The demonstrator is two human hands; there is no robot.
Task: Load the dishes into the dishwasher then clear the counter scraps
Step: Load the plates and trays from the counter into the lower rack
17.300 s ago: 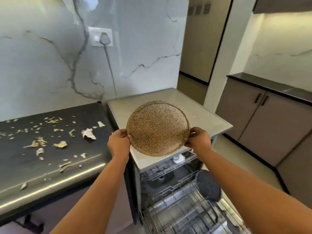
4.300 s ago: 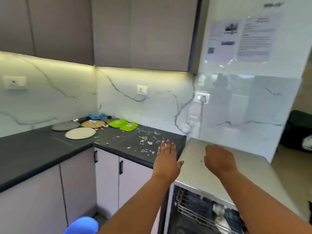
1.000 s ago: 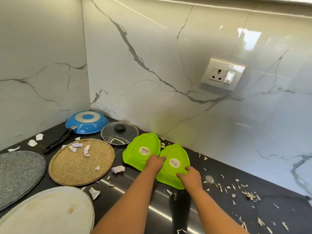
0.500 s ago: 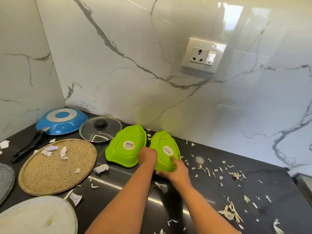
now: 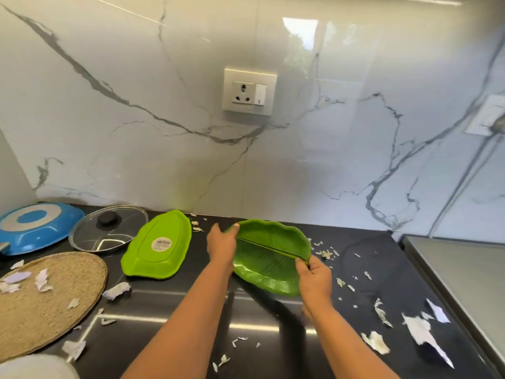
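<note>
Black countertop (image 5: 259,324), marble backsplash | left hand (image 5: 222,244) and right hand (image 5: 314,277) pinch opposite tips of leaf-shaped green plate (image 5: 269,258), lifted, tilted | risk: thin-edge grip slips; paper scraps (image 5: 422,333) still litter counter, could cling.

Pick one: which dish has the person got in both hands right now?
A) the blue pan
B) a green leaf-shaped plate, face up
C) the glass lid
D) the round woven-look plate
B: the left hand and right hand grip opposite ends of the green leaf-shaped plate, ribbed inside facing up, while the blue pan, glass lid and round woven-look plate lie untouched on the counter.
</note>
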